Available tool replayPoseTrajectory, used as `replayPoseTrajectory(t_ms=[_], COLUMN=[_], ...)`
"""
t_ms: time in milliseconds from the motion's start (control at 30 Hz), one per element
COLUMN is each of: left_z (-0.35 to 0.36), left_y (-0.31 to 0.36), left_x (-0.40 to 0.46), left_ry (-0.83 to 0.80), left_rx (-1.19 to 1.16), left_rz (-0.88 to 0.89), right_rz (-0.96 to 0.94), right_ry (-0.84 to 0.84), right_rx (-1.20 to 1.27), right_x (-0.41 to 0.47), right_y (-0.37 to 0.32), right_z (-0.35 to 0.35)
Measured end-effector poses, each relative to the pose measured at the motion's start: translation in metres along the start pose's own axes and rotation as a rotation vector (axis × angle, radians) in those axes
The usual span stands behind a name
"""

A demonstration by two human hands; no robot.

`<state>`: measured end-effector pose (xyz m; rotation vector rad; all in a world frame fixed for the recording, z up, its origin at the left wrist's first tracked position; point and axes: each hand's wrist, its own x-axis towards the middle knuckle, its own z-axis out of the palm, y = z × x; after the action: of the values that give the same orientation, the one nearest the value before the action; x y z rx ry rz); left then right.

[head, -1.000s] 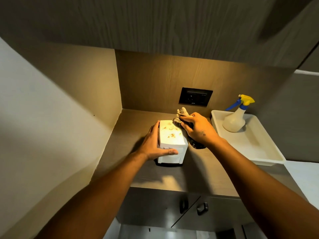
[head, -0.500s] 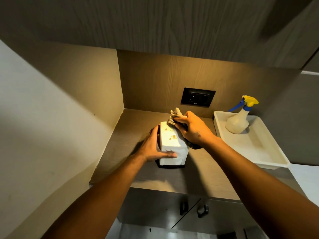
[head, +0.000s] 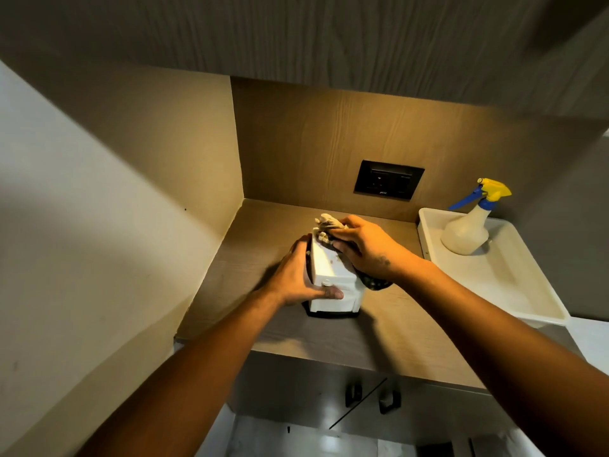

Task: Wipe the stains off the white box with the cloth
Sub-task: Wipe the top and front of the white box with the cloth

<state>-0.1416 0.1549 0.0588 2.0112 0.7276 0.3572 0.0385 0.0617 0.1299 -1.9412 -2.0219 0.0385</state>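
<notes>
The white box (head: pixel 324 270) with a black base stands on the wooden counter (head: pixel 395 328), near its middle. My left hand (head: pixel 296 278) grips the box from its left side, thumb across the near top edge. My right hand (head: pixel 365 250) presses a bunched cloth (head: pixel 324 225) onto the far part of the box's top. A few small orange-brown specks show on the uncovered top beside my right hand. A dark part of the cloth hangs below my right wrist, at the box's right side.
A white tray (head: pixel 514 291) lies on the right of the counter and holds a spray bottle (head: pixel 468 225) with a yellow and blue head. A black wall socket (head: pixel 389 184) sits behind. Walls close in the left and back; cabinet doors with handles (head: pixel 372 395) are below.
My right hand and the cloth have slid leftwards and nearer over the box top, covering most of the orange stains seen earlier. My left hand keeps its hold on the box.
</notes>
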Motion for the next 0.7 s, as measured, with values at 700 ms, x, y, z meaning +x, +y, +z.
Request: replayPoseTrajectory(t_ms=[700], left_z=[0.003], left_y=[0.002], left_x=[0.001], left_ry=[0.023], left_rx=[-0.030], left_rz=[0.028], right_rz=[0.031], right_ry=[0.046], right_rx=[0.080], right_x=[0.003], right_y=[-0.004], right_z=[0.004])
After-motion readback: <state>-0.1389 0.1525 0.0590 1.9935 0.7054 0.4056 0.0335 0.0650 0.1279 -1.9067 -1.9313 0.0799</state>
